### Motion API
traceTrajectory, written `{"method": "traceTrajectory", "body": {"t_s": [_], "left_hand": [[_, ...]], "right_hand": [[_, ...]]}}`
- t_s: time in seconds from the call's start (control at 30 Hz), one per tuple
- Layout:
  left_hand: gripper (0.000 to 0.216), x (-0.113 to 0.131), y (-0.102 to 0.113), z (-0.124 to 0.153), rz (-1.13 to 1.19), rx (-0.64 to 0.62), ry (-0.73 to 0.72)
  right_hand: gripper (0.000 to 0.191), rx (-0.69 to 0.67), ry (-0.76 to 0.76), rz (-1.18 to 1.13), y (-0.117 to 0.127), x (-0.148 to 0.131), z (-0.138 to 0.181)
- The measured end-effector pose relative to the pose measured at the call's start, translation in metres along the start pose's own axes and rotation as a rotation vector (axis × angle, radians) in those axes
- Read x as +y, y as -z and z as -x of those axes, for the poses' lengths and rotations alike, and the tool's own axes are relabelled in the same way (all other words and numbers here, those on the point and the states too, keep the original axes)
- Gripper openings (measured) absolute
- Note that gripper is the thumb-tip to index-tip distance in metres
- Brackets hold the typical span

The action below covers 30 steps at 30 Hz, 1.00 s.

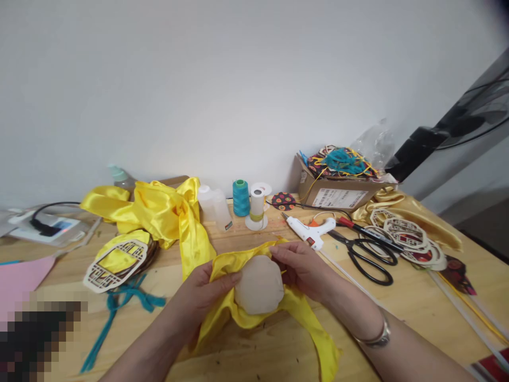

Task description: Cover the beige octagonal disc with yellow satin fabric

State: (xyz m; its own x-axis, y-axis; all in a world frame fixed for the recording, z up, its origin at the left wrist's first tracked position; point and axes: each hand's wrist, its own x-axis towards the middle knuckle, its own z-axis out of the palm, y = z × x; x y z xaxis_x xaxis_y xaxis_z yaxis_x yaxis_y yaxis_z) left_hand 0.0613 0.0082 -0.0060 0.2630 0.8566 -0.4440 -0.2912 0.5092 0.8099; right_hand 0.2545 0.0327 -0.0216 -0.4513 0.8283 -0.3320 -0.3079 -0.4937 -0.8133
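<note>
Both hands hold a piece of shiny yellow satin fabric (214, 313) with a pale, scallop-edged disc (260, 286) lying on it, above the wooden table. My left hand (210, 289) is closed on the left side, its thumb reaching the disc's edge. At the disc's upper right, my right hand (300, 265) pinches the fabric with thumb and fingers; some of those fingers are hidden behind the cloth. One strip of the satin hangs down at the lower right. Beyond my right hand lie a white glue gun (312, 232) and black-handled scissors (366, 254).
Bunched yellow satin (159, 212), cut-out wooden frames (115, 265) and teal tassels (127, 297) lie left. A teal thread spool (240, 199) and white bottles (214, 207) stand behind. Rightward are a full cardboard box (342, 193), more wooden frames (405, 233) and a black fan (465, 119).
</note>
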Motion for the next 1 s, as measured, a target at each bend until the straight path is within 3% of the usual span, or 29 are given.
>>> {"method": "traceTrajectory", "body": {"t_s": [0.17, 0.37, 0.47, 0.67, 0.83, 1.0], "left_hand": [[0.039, 0.003, -0.001, 0.0, -0.02, -0.027, 0.034], [0.039, 0.003, -0.002, 0.001, 0.003, -0.043, 0.051], [0.042, -0.002, 0.0, 0.001, 0.022, -0.035, 0.062], [0.038, -0.006, 0.003, -0.002, 0.047, -0.031, 0.028], [0.037, -0.003, 0.003, -0.003, 0.14, 0.001, 0.076], [0.039, -0.002, 0.006, -0.003, 0.262, 0.007, 0.151]], "right_hand": [[0.032, 0.076, -0.003, 0.125, -0.001, 0.002, 0.0], [0.041, 0.243, 0.16, 0.387, -0.006, 0.005, -0.002], [0.042, 0.277, 0.196, 0.405, -0.006, 0.007, -0.003], [0.047, 0.195, 0.088, 0.268, -0.001, 0.007, -0.002], [0.031, 0.0, 0.075, 0.243, 0.0, 0.003, 0.0], [0.032, 0.039, 0.081, 0.293, 0.003, 0.004, -0.001]]}}
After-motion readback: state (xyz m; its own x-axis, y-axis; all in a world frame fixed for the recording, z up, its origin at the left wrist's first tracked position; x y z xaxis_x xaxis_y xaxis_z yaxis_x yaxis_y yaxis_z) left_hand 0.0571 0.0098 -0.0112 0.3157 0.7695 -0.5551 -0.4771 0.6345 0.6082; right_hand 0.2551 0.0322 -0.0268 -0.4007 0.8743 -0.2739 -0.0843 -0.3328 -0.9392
